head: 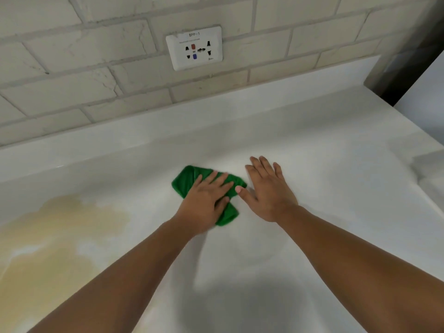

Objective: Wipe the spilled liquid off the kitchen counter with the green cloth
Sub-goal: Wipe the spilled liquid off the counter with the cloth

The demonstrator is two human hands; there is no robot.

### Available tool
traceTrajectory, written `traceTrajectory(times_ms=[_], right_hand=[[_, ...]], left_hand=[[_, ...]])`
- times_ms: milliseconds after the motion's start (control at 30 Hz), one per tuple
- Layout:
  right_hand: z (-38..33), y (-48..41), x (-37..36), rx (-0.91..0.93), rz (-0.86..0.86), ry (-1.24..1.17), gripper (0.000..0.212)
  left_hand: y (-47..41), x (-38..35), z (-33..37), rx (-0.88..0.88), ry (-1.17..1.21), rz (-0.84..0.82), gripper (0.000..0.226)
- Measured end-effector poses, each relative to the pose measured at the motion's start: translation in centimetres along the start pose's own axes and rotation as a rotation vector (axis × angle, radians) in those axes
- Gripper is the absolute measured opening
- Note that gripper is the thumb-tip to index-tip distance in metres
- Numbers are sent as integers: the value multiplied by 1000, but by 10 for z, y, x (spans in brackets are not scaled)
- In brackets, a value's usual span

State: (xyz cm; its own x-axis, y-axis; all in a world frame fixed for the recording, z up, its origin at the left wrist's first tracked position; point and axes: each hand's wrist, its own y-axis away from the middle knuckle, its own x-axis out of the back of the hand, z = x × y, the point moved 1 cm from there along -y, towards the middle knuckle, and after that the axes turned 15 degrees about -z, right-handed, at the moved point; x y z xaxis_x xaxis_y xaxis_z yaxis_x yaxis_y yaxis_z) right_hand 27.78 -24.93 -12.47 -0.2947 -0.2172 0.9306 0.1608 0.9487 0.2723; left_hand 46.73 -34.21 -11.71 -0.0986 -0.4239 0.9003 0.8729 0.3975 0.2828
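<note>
While my left hand [204, 200] lay palm down on the green cloth [188, 180], its fingers were straight and close together, pressing the fabric flat rather than curling round it. The cloth sat folded in a rough wad on the white kitchen counter [336, 193], almost straight out from the wall socket [194, 48] toward me, with part of it hidden under my palm.

To the right of the socket's line, my right hand [269, 188] rested palm down on the bare counter just beside the cloth. Its fingers were straight and slightly spread, it held nothing, and the tip of its thumb reached the cloth's right edge.

Left of the socket's line and nearer to me, the spilled liquid [60, 227] lay as a broad, pale yellowish pool, apart from the cloth.

Directly beneath the socket, a low white upstand [144, 131] ran between the counter and the tiled wall [72, 56]. The socket itself was a white plate marked "8PP-1", set into those pale brick-pattern tiles. Far to its right stood a dark upright edge [408, 68]; I could not tell what it was.
</note>
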Motion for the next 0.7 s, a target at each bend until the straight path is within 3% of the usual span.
traceTrajectory(times_ms=[100,200,400,533,700], right_hand=[[0,1,0,6,2,5,86],[0,2,0,6,3,10,84],[-1,1,0,-5,0,16,82],[-1,0,0,-8,-6,11,85],[0,2,1,9,-9,12,87]], left_hand=[[50,-18,2,62,-15,39,52],[71,-19,-15,235,-24,64,58],[7,1,-14,591,-52,26,71],[-7,-1,19,492,-106,9,66],[53,-22,23,243,-126,-27,62]])
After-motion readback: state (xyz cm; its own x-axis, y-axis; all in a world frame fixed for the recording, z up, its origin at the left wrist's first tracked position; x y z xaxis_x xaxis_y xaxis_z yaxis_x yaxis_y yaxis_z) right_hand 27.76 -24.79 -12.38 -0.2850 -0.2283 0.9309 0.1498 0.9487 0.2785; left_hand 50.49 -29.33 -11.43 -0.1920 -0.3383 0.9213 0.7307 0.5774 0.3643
